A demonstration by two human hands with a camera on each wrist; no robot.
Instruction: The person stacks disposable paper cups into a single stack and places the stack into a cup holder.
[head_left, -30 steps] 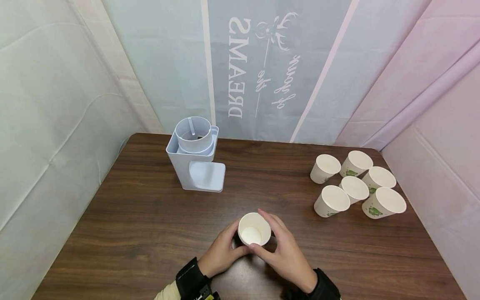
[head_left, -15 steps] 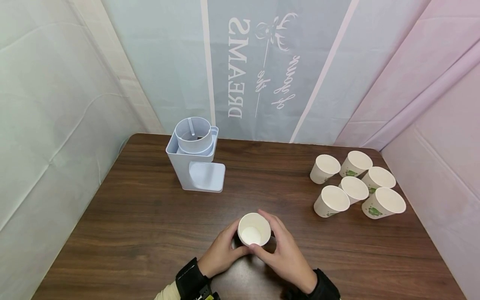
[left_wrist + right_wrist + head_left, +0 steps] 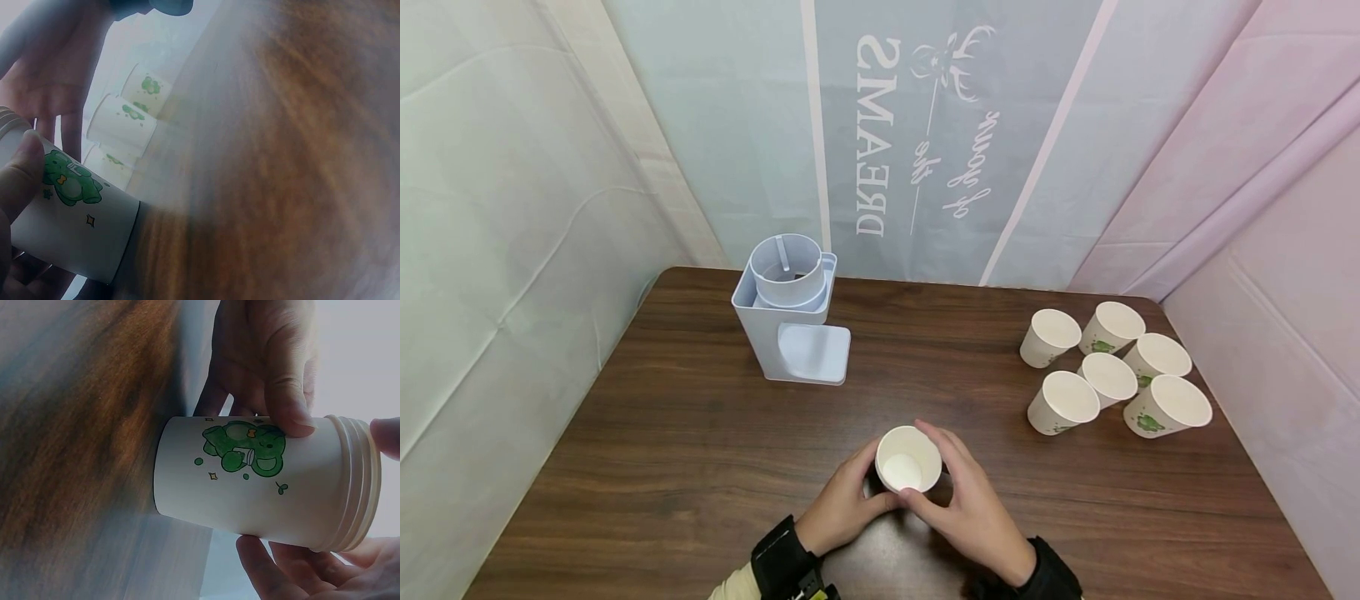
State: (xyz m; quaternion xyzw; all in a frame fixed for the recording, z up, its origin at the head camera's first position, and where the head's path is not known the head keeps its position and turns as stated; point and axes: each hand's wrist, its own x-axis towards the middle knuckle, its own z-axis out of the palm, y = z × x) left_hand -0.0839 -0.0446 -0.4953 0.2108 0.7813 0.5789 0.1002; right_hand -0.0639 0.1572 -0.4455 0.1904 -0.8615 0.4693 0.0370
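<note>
Both hands are on one stack (image 3: 908, 460) of nested paper cups, front centre of table (image 3: 700, 450). Clock faces below are head view, centred on stack unless noted.

Left hand (image 3: 842, 507) at 8 o'clock, fingers curled round the wall, thumb pressed on the side. Right hand (image 3: 967, 507) at 4 o'clock, also wrapped round it: thumb at the rim near 6, index finger reaching up to 1. Grip spans one cup width on each.

Stack is upright, mouth up, inside white. Right wrist view shows several rims layered at the top; exact count not clear. Green bear print (image 3: 250, 449) on the wall. Base is right at the wood, can't confirm contact.

Six loose cups (image 3: 1107, 379) at 2 o'clock, well apart from the hands, mouths up, bunched close, some with green print visible. Left wrist view has some of them blurred in the background.

Holder (image 3: 757, 335) at 11 o'clock, near table's far edge: pale blue box, round tube (image 3: 787, 292) set in its top, flat foot (image 3: 826, 354) out toward the holder's 4 o'clock.

Black bands (image 3: 784, 554) on both wrists. Cloth (image 3: 760, 133) behind, with DREAMS lettering.
</note>
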